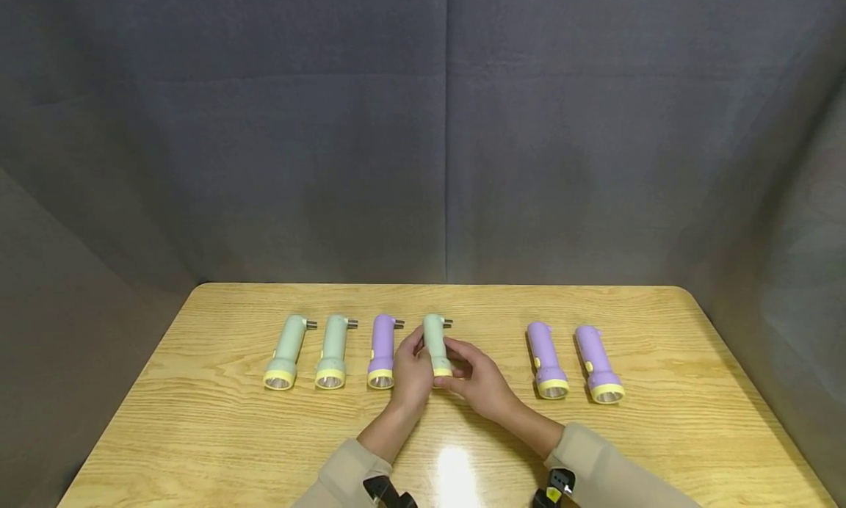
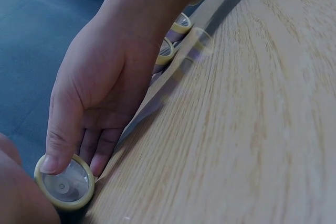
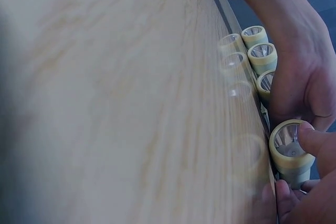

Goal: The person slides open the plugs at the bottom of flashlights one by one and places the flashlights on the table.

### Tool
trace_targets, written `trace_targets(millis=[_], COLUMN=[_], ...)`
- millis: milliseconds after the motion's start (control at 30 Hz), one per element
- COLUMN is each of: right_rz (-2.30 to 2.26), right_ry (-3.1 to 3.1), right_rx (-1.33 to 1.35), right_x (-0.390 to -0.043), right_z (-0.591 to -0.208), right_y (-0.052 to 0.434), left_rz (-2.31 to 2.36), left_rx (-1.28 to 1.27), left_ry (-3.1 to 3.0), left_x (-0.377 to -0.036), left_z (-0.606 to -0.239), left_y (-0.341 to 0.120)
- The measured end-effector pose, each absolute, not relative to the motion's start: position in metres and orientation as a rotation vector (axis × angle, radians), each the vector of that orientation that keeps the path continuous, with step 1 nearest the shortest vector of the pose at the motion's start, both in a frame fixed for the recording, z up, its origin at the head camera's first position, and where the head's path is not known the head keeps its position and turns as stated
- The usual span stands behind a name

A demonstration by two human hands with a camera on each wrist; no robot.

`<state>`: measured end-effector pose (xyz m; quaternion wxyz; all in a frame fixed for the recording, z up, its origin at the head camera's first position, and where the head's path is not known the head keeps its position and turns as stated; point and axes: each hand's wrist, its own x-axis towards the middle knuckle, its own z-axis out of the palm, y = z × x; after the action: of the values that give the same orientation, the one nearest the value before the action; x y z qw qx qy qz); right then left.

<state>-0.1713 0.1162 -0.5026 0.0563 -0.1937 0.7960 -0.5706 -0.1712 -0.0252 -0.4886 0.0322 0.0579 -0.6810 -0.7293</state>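
A pale green flashlight with a yellow head ring lies between both hands near the table's middle, its two-pin plug folded out to the right. Along its left side, my left hand holds the body; in the left wrist view only part of that hand shows at the lower left corner. From the right, my right hand grips the head end, with its thumb over the lens edge. Immediately left of the left hand lies a purple flashlight, plug also out.
Two more green flashlights lie at the left with plugs sticking out. On the right are two purple flashlights, with no plug pins showing. The wooden table ends at grey curtains behind and at both sides.
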Motion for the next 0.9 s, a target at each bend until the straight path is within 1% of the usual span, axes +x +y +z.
trace_targets(millis=[700,900], right_rz=[-1.699,-1.695], right_ry=[2.452,2.444], right_rx=[-0.529,-0.526], right_x=[-0.1709,-0.1718], right_z=[-0.5016,-0.5015], right_y=[0.1149,0.116], left_rz=[-2.287,-2.346], left_rx=[0.181,0.172], left_ry=[-2.072,-2.045], left_x=[-0.1727,-0.1692], left_z=[-0.4908,-0.4853], left_y=[-0.0261,-0.0273])
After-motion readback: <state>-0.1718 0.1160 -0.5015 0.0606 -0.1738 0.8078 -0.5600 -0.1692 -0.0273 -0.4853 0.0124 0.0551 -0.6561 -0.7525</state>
